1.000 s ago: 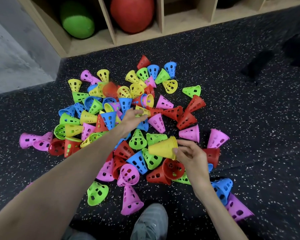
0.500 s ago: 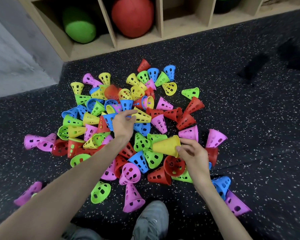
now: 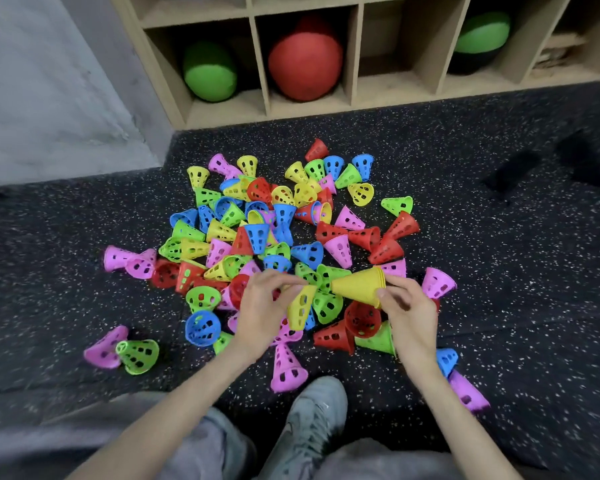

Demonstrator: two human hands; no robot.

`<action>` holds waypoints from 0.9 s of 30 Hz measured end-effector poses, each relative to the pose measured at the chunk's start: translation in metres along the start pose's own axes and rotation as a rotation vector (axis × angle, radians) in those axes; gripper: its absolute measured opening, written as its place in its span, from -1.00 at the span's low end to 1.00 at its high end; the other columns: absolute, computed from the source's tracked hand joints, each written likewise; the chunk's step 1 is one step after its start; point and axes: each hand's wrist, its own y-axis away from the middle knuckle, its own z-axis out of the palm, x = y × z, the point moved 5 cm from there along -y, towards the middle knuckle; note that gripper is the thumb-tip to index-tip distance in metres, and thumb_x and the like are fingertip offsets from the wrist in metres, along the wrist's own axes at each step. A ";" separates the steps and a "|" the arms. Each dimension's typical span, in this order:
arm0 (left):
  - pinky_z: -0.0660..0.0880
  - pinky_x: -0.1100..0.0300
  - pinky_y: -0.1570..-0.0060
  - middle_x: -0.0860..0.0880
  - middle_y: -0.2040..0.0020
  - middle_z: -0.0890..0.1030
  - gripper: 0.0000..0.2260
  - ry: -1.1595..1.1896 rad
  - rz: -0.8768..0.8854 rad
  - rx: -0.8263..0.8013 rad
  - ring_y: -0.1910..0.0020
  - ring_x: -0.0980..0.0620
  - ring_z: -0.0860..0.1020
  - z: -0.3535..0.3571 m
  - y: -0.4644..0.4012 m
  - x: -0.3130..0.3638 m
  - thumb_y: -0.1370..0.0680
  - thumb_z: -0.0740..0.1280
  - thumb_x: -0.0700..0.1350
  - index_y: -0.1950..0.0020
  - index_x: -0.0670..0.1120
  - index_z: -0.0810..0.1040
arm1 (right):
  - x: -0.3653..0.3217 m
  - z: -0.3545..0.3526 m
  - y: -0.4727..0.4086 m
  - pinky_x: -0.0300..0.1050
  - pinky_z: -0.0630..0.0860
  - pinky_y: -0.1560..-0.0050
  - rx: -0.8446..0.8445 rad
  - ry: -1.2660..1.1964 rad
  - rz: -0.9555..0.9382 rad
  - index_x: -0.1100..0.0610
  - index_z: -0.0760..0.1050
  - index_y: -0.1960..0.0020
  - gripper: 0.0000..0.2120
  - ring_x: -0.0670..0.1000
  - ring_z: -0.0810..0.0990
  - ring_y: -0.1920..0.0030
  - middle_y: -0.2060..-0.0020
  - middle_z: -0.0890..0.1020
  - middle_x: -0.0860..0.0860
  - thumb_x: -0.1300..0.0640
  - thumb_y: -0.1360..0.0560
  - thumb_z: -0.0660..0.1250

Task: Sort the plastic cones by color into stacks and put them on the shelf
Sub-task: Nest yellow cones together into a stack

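Note:
A heap of perforated plastic cones (image 3: pixel 284 230) in pink, yellow, green, blue and red covers the dark speckled floor. My right hand (image 3: pixel 407 310) grips a stack of yellow cones (image 3: pixel 355 285) by its wide end, with the tip pointing left. My left hand (image 3: pixel 264 303) pinches a single yellow cone (image 3: pixel 300 306) by its narrow end, just left of the stack's tip. The wooden shelf (image 3: pixel 354 98) stands behind the heap.
The shelf cubbies hold a green ball (image 3: pixel 208 72), a red ball (image 3: pixel 305 60) and a green-and-black ball (image 3: pixel 478 39); one cubby between them shows nothing inside. A grey wall (image 3: pixel 49 81) is at left. My grey shoe (image 3: pixel 309 424) sits below the heap. Stray cones (image 3: pixel 122 351) lie at left and right.
My left hand has lifted a yellow cone out of the middle of the heap and carried it back toward the stack in my right hand. The view has tilted up, showing more shelf.

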 end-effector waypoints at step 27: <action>0.45 0.43 -0.13 0.09 -0.23 0.49 -0.87 0.265 -0.117 -0.117 -0.10 0.32 0.57 0.025 0.054 0.011 -0.62 0.40 -0.08 -0.16 0.03 0.59 | -0.009 0.042 0.062 -0.33 0.55 0.04 -0.328 0.080 -0.042 0.01 0.65 -0.08 -0.77 -0.18 0.68 0.05 0.13 0.72 -0.19 0.29 -0.52 0.45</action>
